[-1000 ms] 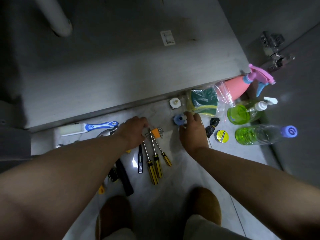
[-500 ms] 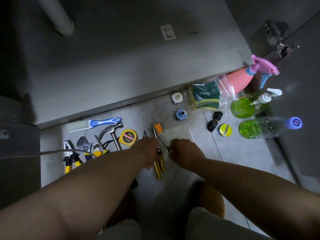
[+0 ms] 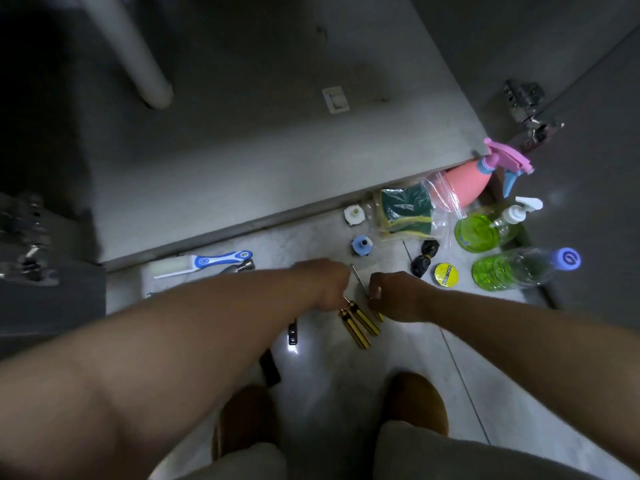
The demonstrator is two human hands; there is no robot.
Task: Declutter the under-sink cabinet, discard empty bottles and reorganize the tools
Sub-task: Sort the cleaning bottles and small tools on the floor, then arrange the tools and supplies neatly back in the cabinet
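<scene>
Both hands (image 3: pixel 329 282) stayed on screwdrivers (image 3: pixel 360 323); tape (image 3: pixel 445 274) label unreadable.

Floor (image 3: pixel 346 382): pale tile, one glare spot.
Left: blue-handled brush (image 3: pixel 207 262).
Centre: yellow-and-black screwdrivers (image 3: pixel 358 323) (handles side by side).
Right: tape roll (image 3: pixel 445 274), bagged sponges (image 3: pixel 407 213), two green bottles (image 3: pixel 512 268), pink sprayer (image 3: pixel 474 183).
Cabinet base (image 3: pixel 277 150): bare.

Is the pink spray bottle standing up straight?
No, the pink spray bottle lies on its side on the floor by the cabinet edge, its trigger head pointing right, behind the bag of sponges.
</scene>
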